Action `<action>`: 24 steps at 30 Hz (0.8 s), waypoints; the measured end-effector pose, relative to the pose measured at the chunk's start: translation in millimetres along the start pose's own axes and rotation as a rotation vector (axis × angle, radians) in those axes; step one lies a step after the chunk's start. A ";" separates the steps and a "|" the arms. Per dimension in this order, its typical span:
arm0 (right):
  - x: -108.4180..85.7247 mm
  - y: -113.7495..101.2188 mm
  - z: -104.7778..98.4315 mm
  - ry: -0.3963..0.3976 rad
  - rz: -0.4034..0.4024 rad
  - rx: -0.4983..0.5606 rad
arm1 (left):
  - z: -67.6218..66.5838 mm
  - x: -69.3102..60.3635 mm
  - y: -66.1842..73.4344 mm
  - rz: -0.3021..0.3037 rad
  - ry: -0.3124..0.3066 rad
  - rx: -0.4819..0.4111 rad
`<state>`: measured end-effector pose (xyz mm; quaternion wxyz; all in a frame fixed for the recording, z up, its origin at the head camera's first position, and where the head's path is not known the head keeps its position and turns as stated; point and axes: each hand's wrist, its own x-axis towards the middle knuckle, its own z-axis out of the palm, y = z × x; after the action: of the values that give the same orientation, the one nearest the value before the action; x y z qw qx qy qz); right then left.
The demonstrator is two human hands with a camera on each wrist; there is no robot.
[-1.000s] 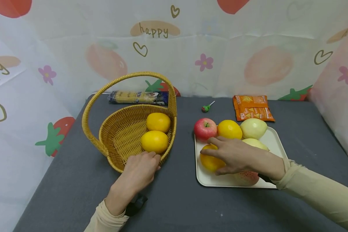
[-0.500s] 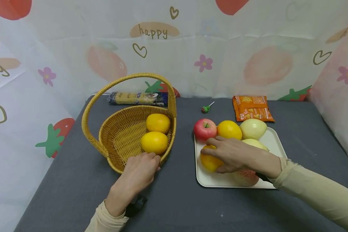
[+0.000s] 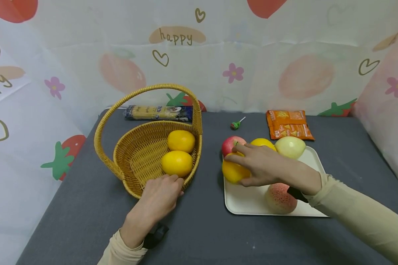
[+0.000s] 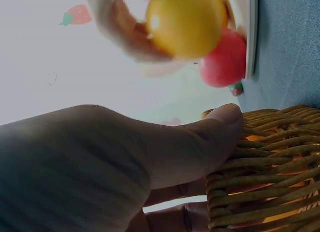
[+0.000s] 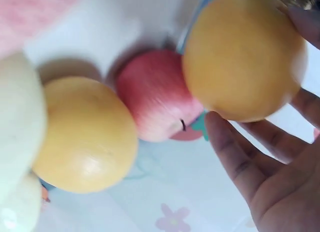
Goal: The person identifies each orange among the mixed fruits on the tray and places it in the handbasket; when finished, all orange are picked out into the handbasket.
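Observation:
My left hand (image 3: 159,195) grips the near rim of the wicker basket (image 3: 142,158); in the left wrist view the thumb (image 4: 220,122) lies over that rim. Two yellow fruits (image 3: 177,163) rest at the basket's right side. With its fingers round another yellow fruit (image 3: 234,171), my right hand (image 3: 263,165) holds it above the left part of the white tray (image 3: 242,206). Behind it on the tray are a red apple (image 3: 231,144) and a yellow fruit (image 3: 262,142), both partly hidden. The right wrist view shows the held fruit (image 5: 245,56) between thumb and fingers.
A pale green fruit (image 3: 290,147) and a speckled peach (image 3: 282,198) lie on the tray. Behind stand an orange snack packet (image 3: 289,125), a lollipop (image 3: 235,125) and a long noodle packet (image 3: 157,112). The basket's tall handle (image 3: 152,87) arches over it.
My right hand has raised the yellow fruit off the tray and moved it slightly left and away from me, uncovering more of the peach. The left hand has stayed on the basket rim.

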<state>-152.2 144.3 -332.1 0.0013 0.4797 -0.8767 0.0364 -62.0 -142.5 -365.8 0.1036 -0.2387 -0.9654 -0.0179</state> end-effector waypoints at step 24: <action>112.8 -47.3 -29.4 0.186 0.033 0.023 | -2.3 2.9 -0.4 0.002 -0.035 0.003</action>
<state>-174.3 25.9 -295.7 0.0766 0.4597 -0.8801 0.0910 -64.2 -141.7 -362.9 0.0872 -0.2399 -0.9668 -0.0124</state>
